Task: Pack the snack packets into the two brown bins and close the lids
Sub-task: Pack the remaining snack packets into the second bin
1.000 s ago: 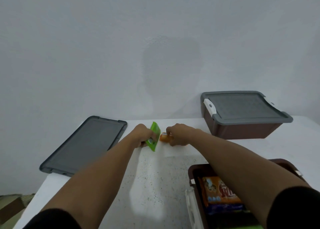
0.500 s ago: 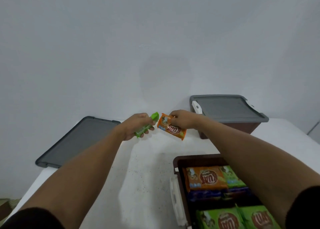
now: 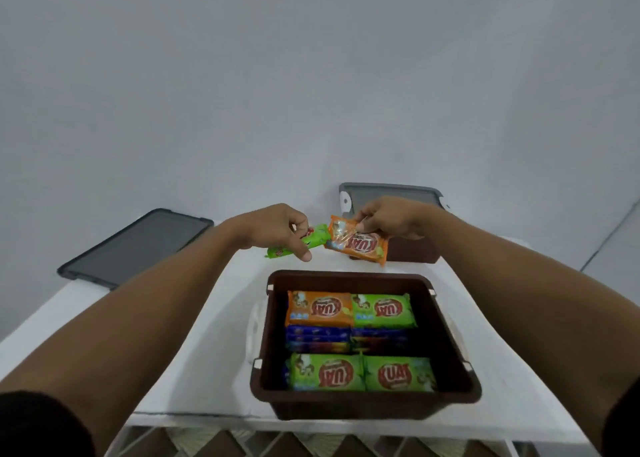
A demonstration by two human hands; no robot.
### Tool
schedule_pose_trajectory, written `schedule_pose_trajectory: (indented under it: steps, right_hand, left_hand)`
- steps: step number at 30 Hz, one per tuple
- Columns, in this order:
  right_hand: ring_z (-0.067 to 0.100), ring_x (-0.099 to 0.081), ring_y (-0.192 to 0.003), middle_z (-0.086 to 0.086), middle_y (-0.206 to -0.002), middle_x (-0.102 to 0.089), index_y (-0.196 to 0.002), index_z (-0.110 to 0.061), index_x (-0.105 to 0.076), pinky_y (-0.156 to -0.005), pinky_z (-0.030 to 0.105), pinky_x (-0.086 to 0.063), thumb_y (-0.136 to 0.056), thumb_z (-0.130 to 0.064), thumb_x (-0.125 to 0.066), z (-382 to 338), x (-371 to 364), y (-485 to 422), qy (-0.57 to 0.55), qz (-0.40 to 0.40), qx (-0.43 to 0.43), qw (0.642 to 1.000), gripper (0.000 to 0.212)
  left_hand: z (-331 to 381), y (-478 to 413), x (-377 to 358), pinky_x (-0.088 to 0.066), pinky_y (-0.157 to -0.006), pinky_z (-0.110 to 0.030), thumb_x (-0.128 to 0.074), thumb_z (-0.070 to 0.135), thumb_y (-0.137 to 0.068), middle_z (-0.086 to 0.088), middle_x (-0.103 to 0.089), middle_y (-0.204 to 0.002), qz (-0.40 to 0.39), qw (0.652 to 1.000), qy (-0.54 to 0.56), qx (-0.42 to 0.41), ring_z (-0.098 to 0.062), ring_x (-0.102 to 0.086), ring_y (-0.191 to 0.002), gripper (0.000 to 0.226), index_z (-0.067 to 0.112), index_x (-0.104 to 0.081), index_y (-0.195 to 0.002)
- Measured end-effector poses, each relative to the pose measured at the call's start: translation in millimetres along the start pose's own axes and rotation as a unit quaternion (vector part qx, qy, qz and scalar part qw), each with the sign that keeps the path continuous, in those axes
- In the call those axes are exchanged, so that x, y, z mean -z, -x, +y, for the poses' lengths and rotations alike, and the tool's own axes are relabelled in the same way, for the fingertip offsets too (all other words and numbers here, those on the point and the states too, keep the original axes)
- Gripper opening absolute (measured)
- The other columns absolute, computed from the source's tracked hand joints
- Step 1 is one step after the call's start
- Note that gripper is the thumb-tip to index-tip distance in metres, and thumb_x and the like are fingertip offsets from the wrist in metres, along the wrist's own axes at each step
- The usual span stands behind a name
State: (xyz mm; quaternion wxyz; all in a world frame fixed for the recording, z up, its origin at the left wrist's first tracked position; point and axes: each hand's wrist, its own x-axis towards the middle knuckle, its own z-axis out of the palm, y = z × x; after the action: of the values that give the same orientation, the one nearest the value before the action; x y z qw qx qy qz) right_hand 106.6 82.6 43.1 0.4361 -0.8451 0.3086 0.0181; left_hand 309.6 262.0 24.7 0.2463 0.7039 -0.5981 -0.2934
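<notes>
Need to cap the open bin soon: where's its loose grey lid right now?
In the head view the loose grey lid lies flat at the table's far-left corner by the wall, left of the left hand and well apart from the open brown bin.

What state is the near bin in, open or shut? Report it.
Open. The near bin has no lid on it, and rows of packets show inside. A grey lid lies flat at the table's far left.

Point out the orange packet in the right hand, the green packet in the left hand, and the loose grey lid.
orange snack packet [image 3: 360,243], head view, on its printed front face.
green snack packet [image 3: 313,240], head view, on the part showing past the fingers.
loose grey lid [image 3: 138,245], head view, on its flat top panel.
</notes>
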Motion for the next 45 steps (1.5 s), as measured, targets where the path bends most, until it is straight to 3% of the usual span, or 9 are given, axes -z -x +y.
schedule_pose_trajectory:
  steps: [2,4,7,12,19,25,31,38,45]
  right_hand:
    - [0.021,-0.068,-0.086,0.012,-0.097,-0.073,-0.108,-0.009,-0.069,-0.086,0.040,-0.053,-0.098,-0.006,-0.055,7.9,8.5,21.8,0.005,-0.044,-0.004,0.999,0.018]
    - [0.022,-0.070,-0.093,0.013,-0.106,-0.074,-0.114,-0.007,-0.068,-0.088,0.038,-0.054,-0.098,-0.007,-0.054,14.4,12.0,40.1,0.009,-0.090,-0.006,0.996,0.021]
    - [0.021,-0.070,-0.090,0.012,-0.101,-0.075,-0.113,-0.003,-0.069,-0.083,0.034,-0.055,-0.096,-0.009,-0.055,26.1,4.7,61.1,0.013,-0.133,0.006,0.991,0.022]
    - [0.020,-0.073,-0.091,0.011,-0.104,-0.076,-0.117,-0.003,-0.068,-0.078,0.031,-0.059,-0.097,-0.013,-0.057,42.2,-8.3,84.4,0.080,-0.192,0.003,0.978,0.025]
    - [0.023,-0.071,-0.102,0.012,-0.115,-0.073,-0.121,0.000,-0.065,-0.095,0.040,-0.055,-0.096,-0.014,-0.061,65.6,-41.1,93.3,0.079,-0.265,-0.021,0.961,0.029]
    - [0.020,-0.071,-0.106,0.005,-0.115,-0.074,-0.118,-0.008,-0.069,-0.097,0.039,-0.055,-0.095,-0.020,-0.064,65.6,-56.1,95.6,0.151,-0.254,-0.016,0.955,0.027]
    - [0.018,-0.070,-0.108,0.000,-0.118,-0.073,-0.121,-0.016,-0.070,-0.101,0.039,-0.053,-0.092,-0.038,-0.068,60.3,-66.9,100.7,0.220,-0.278,-0.040,0.934,0.036]
    - [0.021,-0.062,-0.117,0.001,-0.125,-0.065,-0.134,-0.020,-0.059,-0.102,0.037,-0.050,-0.091,-0.048,-0.065,56.1,-79.7,103.1,0.248,-0.316,-0.084,0.912,0.052]
    - [0.026,-0.058,-0.124,0.006,-0.133,-0.060,-0.138,-0.022,-0.053,-0.107,0.043,-0.046,-0.095,-0.039,-0.063,65.9,-92.9,97.6,0.229,-0.321,-0.128,0.910,0.048]
  left_hand:
    - [18.8,7.3,-12.1,-0.042,-0.072,-0.037,-0.091,0.036,-0.059,-0.016,-0.066,-0.092,-0.013,1.000,-0.021,-0.004,-0.036,-0.063,-0.099,0.042,0.022,-0.051,-0.063]
    - [36.0,14.9,-22.7,-0.041,-0.070,-0.037,-0.090,0.025,-0.064,-0.024,-0.062,-0.095,-0.041,0.999,-0.028,-0.011,-0.038,-0.060,-0.093,0.041,0.021,-0.049,-0.067]
    - [52.2,27.2,-40.3,-0.038,-0.061,-0.030,-0.087,0.013,-0.073,-0.007,-0.056,-0.078,-0.099,0.994,-0.037,-0.002,-0.011,-0.053,-0.067,0.040,0.015,-0.047,-0.074]
    - [70.2,46.5,-74.0,-0.033,-0.055,-0.025,-0.090,0.020,-0.072,-0.002,-0.049,-0.070,-0.168,0.979,-0.110,0.025,-0.013,-0.040,-0.060,0.042,0.013,-0.049,-0.076]
    - [67.3,60.1,-105.8,-0.035,-0.059,-0.027,-0.091,0.028,-0.071,0.016,-0.050,-0.059,-0.219,0.960,-0.166,0.051,-0.005,-0.042,-0.056,0.039,0.018,-0.055,-0.078]
    - [58.5,65.8,-118.9,-0.046,-0.075,-0.036,-0.086,0.035,-0.078,0.010,-0.063,-0.086,-0.227,0.956,-0.177,0.053,-0.011,-0.055,-0.080,0.029,0.022,-0.064,-0.090]
    - [47.1,63.1,-114.9,-0.055,-0.096,-0.037,-0.081,0.019,-0.085,0.002,-0.074,-0.114,-0.217,0.968,-0.086,0.097,-0.015,-0.069,-0.104,0.037,0.015,-0.063,-0.117]
    - [44.1,48.5,-123.8,-0.041,-0.115,-0.044,-0.071,0.055,-0.087,0.004,-0.058,-0.140,-0.310,0.929,-0.125,0.160,-0.020,-0.053,-0.129,0.060,0.030,-0.057,-0.140]
    - [41.0,42.0,-131.2,-0.038,-0.117,-0.044,-0.066,0.044,-0.095,-0.002,-0.051,-0.144,-0.364,0.901,-0.109,0.210,-0.025,-0.047,-0.135,0.058,0.030,-0.048,-0.148]
